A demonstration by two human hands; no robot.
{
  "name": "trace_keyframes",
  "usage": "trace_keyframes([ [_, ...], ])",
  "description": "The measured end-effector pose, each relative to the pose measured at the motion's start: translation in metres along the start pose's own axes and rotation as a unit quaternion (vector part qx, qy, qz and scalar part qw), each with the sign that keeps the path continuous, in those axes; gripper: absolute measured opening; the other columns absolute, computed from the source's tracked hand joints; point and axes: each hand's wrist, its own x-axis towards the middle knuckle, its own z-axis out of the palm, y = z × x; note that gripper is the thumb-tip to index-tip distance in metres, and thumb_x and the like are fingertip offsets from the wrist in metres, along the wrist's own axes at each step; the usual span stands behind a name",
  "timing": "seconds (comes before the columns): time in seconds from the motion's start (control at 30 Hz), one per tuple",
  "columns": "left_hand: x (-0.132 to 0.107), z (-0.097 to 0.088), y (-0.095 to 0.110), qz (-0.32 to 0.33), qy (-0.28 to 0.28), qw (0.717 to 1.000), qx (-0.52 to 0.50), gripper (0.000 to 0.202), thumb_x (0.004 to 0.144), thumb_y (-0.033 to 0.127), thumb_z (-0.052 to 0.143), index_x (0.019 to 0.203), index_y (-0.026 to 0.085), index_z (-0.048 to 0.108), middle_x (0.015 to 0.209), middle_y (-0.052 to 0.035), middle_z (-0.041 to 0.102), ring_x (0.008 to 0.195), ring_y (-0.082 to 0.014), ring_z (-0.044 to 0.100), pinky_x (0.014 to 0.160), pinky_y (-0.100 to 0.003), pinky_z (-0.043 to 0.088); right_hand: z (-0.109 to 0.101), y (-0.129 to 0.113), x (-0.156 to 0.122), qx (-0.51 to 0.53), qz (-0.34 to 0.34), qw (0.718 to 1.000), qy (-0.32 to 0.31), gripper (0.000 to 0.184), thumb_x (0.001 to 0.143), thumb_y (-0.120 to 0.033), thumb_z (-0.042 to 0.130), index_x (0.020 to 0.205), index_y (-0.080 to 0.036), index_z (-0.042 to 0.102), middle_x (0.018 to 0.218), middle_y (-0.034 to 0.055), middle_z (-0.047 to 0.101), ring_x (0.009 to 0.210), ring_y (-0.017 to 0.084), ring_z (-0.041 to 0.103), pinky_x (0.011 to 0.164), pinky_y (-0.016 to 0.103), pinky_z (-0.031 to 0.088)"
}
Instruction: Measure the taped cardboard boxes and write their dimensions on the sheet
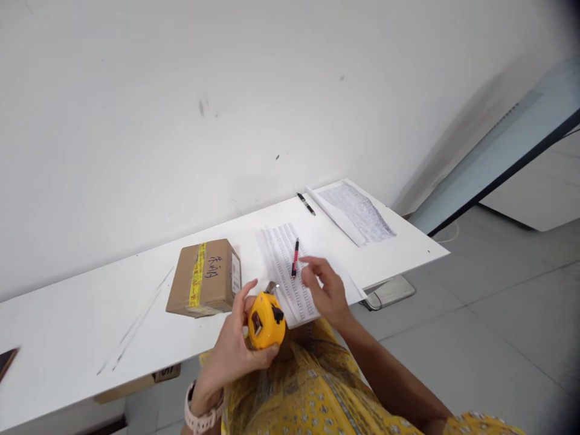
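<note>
My left hand (240,338) is wrapped round a yellow tape measure (266,320) with a black lock button. A short bit of its metal blade end shows at the top. My right hand (326,290) hovers over printed sheets (276,254), its fingers bent and apart, with nothing seen in them. Its fingertips are close to a red and black pen (295,258) lying on the sheets; whether they touch it I cannot tell. Left of the tape measure sits a closed cardboard box (181,281) with yellow tape, handwriting and a white label.
The white table (72,326) runs along a white wall (158,109). A black pen (306,204) and a handwritten sheet (357,214) lie at the back right. A dark object (6,361) shows at the left edge. Below the table is another carton (127,388).
</note>
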Motion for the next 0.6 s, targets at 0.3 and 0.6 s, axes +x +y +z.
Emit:
trace_keyframes([
  [0.3,0.133,0.034,-0.007,0.056,0.119,0.981,0.142,0.088,0.075,0.030,0.075,0.147,0.021,0.025,0.116,-0.0100,0.064,0.091,-0.0238,0.067,0.080,-0.036,0.051,0.014,0.063,0.088,-0.377,0.109,0.908,-0.148,0.031,0.091,-0.037,0.054,0.114,-0.016,0.055,0.090,0.0132,0.073,0.083,0.027,0.067,0.069,0.032,0.041],
  [0.6,0.160,0.066,-0.074,0.064,0.137,0.948,0.280,0.074,0.078,0.013,0.067,0.145,0.016,0.035,0.136,-0.0183,0.056,0.125,-0.0350,0.055,0.099,-0.049,0.049,-0.037,0.083,0.075,-0.109,0.131,0.976,-0.133,0.032,0.091,-0.024,0.043,0.112,-0.016,0.065,0.096,0.0106,0.075,0.088,0.022,0.070,0.081,0.037,0.051],
])
